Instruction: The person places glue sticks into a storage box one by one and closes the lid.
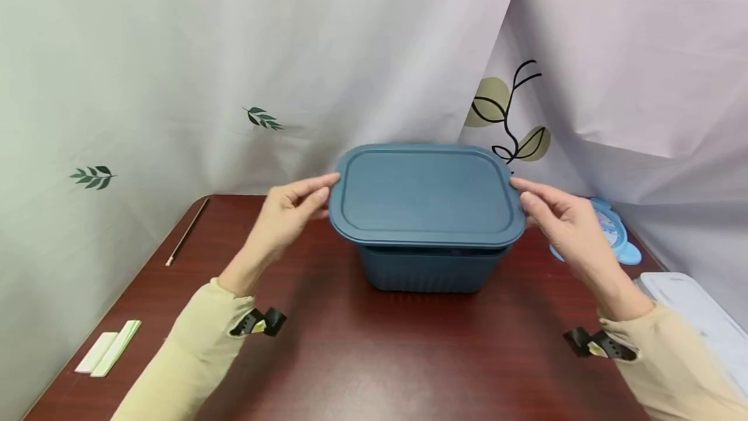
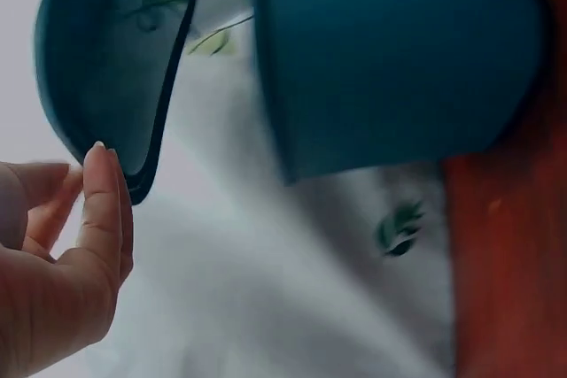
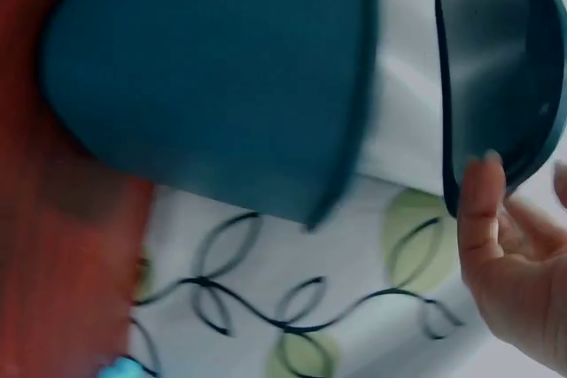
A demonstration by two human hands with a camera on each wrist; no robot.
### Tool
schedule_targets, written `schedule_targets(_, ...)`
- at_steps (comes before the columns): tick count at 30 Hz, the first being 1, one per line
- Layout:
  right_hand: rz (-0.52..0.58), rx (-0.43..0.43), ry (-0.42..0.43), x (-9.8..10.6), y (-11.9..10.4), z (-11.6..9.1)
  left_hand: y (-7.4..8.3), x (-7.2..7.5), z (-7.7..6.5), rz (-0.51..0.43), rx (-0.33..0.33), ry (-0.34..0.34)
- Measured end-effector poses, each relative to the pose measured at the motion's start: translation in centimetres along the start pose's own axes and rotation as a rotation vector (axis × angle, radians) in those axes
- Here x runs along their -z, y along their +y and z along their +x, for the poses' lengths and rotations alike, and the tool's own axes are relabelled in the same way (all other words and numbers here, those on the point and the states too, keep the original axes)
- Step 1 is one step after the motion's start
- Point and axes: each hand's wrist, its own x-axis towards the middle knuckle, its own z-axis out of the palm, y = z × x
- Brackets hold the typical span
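A blue rectangular lid (image 1: 429, 193) with rounded corners is held level above a blue ribbed storage box (image 1: 429, 270). In both wrist views a gap shows between the lid (image 2: 133, 50) and the box (image 2: 399, 59), so the two are apart. My left hand (image 1: 292, 213) pinches the lid's left rim between thumb and fingers. At the opposite end, the right hand (image 1: 561, 219) pinches the right rim, its fingers (image 3: 483, 201) under the edge. The box stands on the dark red table, its contents almost wholly hidden by the lid.
A pencil (image 1: 187, 231) lies along the table's left edge, with pale green-white strips (image 1: 108, 348) nearer me. On the right are a light blue lidded item (image 1: 610, 229), partly behind my hand, and a white flat case (image 1: 689, 304). A white patterned curtain (image 1: 327, 51) hangs behind.
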Motion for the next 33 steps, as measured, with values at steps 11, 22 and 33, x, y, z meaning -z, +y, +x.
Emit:
schedule_targets(11,-0.053,-0.167,-0.100,-0.9,3.6,1.0,-2.6,-2.4,0.4,0.097,0.213,-0.084)
schedule_targets(22,-0.019,-0.226,-0.160,-1.8,4.8,1.0,-4.1,-2.5,1.1,0.079,0.325,-0.136)
schedule_targets(33,-0.036,-0.257,-0.171,-2.0,4.9,0.5,-4.7,-2.6,1.1,0.043,0.361,-0.123)
